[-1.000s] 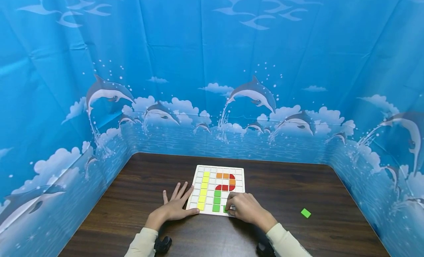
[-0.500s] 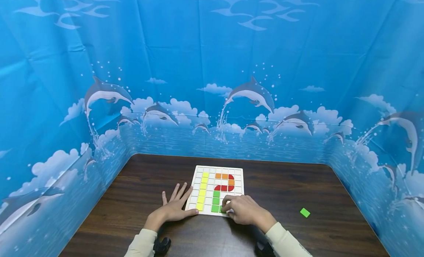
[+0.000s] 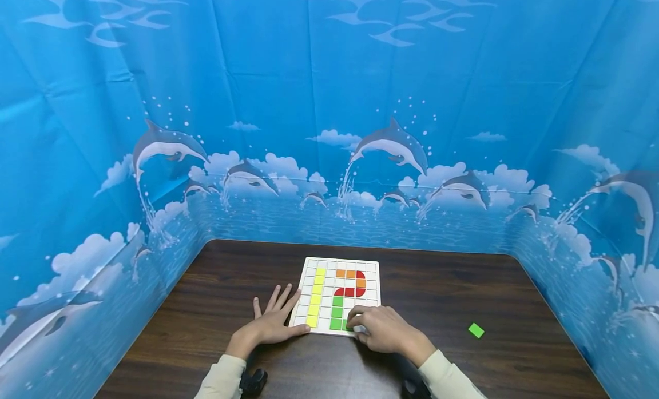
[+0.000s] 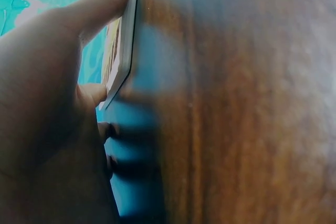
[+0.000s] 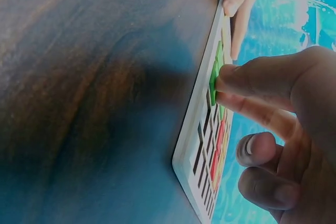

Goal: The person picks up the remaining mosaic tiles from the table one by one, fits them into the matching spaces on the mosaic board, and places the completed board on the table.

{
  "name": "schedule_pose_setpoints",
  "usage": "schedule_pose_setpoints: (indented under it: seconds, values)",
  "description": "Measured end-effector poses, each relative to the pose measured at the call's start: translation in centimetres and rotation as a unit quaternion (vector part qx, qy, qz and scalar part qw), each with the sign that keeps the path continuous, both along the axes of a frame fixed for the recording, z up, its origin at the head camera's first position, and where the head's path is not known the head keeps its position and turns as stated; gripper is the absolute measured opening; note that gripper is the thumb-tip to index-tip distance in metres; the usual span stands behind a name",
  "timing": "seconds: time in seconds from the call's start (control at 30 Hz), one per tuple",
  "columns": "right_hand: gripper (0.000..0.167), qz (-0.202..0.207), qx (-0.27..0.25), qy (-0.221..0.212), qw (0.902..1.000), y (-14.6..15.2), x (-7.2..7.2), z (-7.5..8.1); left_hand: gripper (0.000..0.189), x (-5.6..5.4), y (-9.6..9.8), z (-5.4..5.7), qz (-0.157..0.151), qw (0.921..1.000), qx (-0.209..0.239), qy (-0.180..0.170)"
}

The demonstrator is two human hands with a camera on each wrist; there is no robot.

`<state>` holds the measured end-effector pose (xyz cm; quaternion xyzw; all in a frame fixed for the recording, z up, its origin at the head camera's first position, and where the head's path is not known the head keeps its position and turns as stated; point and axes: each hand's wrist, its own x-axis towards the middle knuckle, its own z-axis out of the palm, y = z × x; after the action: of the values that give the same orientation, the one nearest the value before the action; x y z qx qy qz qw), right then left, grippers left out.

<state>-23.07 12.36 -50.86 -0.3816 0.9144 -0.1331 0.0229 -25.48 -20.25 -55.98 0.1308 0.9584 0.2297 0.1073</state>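
A white gridded board (image 3: 369, 266) lies on the table with colored tiles in its cells. My left hand (image 3: 269, 327) is spread flat at the board's left side, its thumb touching the near left corner. Over the near right part of the board, my right hand (image 3: 383, 329) pinches a green square tile (image 5: 213, 88) between thumb and index finger. That tile sits at the board's near row, right beside the bottom of a column of green tiles (image 3: 337, 311); the fingers partly cover it. In the right wrist view, the other fingers are curled.
A column of yellow tiles (image 3: 315, 299) runs down the board's left part. Orange tiles (image 3: 346, 273) and red tiles (image 3: 349, 292) form a curve at upper right. One loose green tile (image 3: 476, 330) lies on the dark wooden table (image 3: 427, 284). A blue dolphin-print curtain (image 3: 278, 102) surrounds the table.
My right hand has shifted slightly left along the board's near row, bringing the green tile next to the green column. The left hand has stayed in place.
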Motion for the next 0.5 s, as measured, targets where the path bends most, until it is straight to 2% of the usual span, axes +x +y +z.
schedule_pose_setpoints:
  seconds: [0.27, 0.5]
  values:
    - [0.015, 0.001, -0.009, 0.003, 1.0000, 0.3, 0.2, 0.0, 0.107, 0.6, 0.4, 1.6, -0.009, 0.9998, 0.017, -0.006]
    - [0.013, 0.003, -0.039, -0.001, 0.9992, 1.0, 0.4, -0.1, 0.106, 0.7, 0.3, 1.4, -0.007, 0.9997, 0.020, -0.011]
